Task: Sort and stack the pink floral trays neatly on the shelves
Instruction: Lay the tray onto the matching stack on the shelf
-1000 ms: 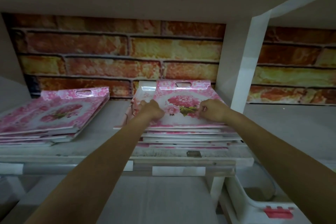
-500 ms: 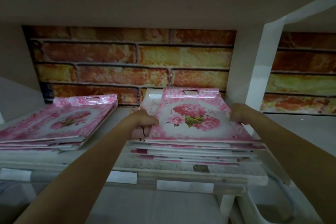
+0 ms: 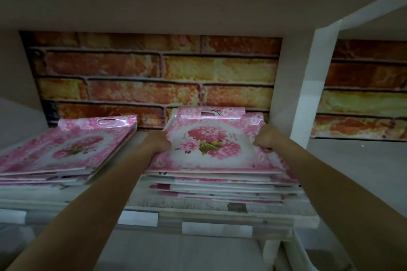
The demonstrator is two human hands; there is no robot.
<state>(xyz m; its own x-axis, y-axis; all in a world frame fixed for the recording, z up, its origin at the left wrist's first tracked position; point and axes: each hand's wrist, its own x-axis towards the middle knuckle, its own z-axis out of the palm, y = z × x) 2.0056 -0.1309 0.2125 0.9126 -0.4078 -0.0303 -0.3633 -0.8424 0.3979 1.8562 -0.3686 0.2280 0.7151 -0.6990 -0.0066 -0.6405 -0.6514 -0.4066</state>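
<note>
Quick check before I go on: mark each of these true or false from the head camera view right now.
1. Both hands grip the top tray of the right stack. True: left hand, right hand.
2. The shelf holds only one stack. False: a left stack lies beside it.
3. A brick-patterned wall backs the shelf. True.
4. The top tray's handle slot faces the person. False: it points toward the wall.
</note>
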